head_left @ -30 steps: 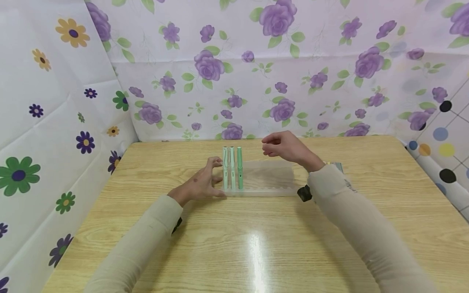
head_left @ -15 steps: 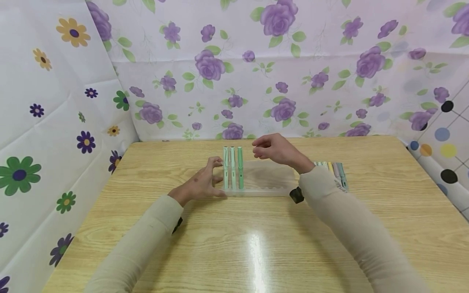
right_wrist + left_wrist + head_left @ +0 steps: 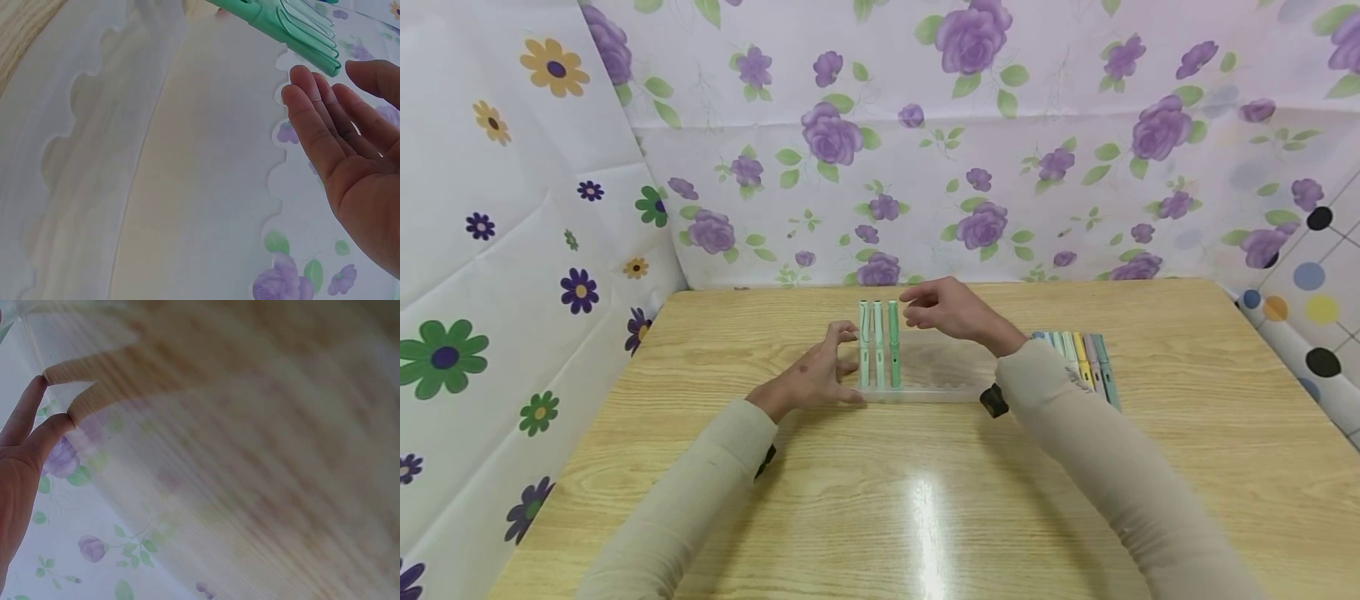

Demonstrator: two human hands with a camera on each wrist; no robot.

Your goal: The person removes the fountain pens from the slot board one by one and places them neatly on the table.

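Note:
A clear plastic pen stand (image 3: 940, 397) with scalloped slots stands on the table. Two pale mint pens (image 3: 865, 354) and one darker green pen (image 3: 895, 354) lean side by side at its left end. My left hand (image 3: 808, 375) rests against that end, thumb at the front corner; in the left wrist view, its fingertips (image 3: 67, 420) touch the see-through side wall. Over the back of the stand hovers my right hand (image 3: 951, 308), empty, its fingertips close to the green pen's capped top. The right wrist view shows its fingers (image 3: 309, 128) extended beside the green cap (image 3: 306, 47).
Several more pens (image 3: 1086, 358), in blue, green, yellow, mauve and teal, lie in a row to the right, partly hidden by the right sleeve (image 3: 1045, 375). Behind the wooden table (image 3: 820, 500) hangs a flowered cloth (image 3: 760, 167).
My right hand has moved left, toward the green pen, uncovering more of the pens on the right. The left hand, stand and its three pens have stayed in place.

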